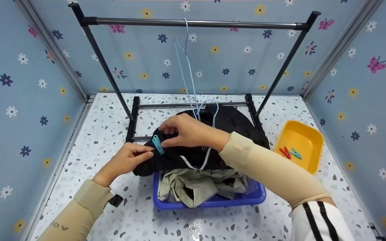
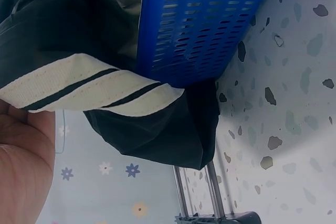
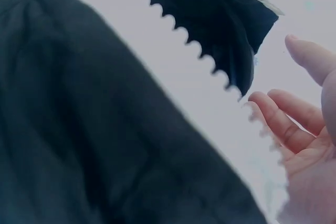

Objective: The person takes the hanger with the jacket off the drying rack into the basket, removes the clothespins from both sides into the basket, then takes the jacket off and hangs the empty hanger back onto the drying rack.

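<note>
A black jacket [image 1: 233,134] with a white-edged zip hangs from light blue wire hangers [image 1: 193,83] below the rail. A teal clothespin [image 1: 157,144] sits on its left part. Beside the clothespin, my left hand [image 1: 126,159] pinches the black cloth between thumb and fingers. My right hand [image 1: 193,132] is just right of the clothespin, its thumb close to it; whether they touch I cannot tell. The right wrist view shows the thumb and fingers [image 3: 283,124] apart, with a pale scalloped edge in front. A white-and-black striped band [image 2: 89,85] crosses the left wrist view.
Below the jacket, a blue plastic basket [image 1: 213,203] holds a khaki garment [image 1: 193,187]. To the right stands a yellow tray [image 1: 308,144] with red clothespins [image 1: 284,152] and a teal clothespin [image 1: 295,153]. A black-and-metal rack [image 1: 139,22] rises behind, between patterned walls.
</note>
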### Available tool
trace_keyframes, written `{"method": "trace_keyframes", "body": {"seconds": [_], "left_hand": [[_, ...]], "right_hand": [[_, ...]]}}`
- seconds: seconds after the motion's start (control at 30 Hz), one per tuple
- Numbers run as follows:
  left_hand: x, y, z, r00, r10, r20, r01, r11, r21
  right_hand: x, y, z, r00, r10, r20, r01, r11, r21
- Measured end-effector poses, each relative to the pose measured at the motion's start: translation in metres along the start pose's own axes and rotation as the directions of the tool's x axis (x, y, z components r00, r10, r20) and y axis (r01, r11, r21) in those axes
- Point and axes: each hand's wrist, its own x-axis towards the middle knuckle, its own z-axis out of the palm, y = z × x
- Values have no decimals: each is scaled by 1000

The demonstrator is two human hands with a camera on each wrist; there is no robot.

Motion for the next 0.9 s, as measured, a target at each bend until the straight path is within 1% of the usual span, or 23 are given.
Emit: {"method": "trace_keyframes", "body": {"seconds": [0.2, 0.4, 0.57, 0.63, 0.8, 0.9], "left_hand": [[0, 1, 0, 1000, -6, 10, 6, 1000, -7], [1, 2, -1, 1000, -24, 16, 25, 1000, -13], [1, 2, -1, 1000, -7, 18, 7, 1000, -14], [1, 2, -2, 1000, -1, 18, 1, 1000, -12], [1, 1, -2, 1000, -6, 12, 6, 1000, -7], [1, 1, -2, 1000, -9, 12, 9, 1000, -6]], "right_hand": [[11, 0, 10, 1000, 14, 15, -14, 1000, 7], [18, 1, 16, 999, 28, 28, -29, 1000, 11], [20, 3, 19, 998, 51, 29, -52, 999, 15], [21, 4, 21, 999, 46, 26, -46, 999, 16], [21, 5, 24, 1000, 21, 13, -22, 999, 29], [21, 5, 25, 1000, 13, 1, -13, 998, 53]]}}
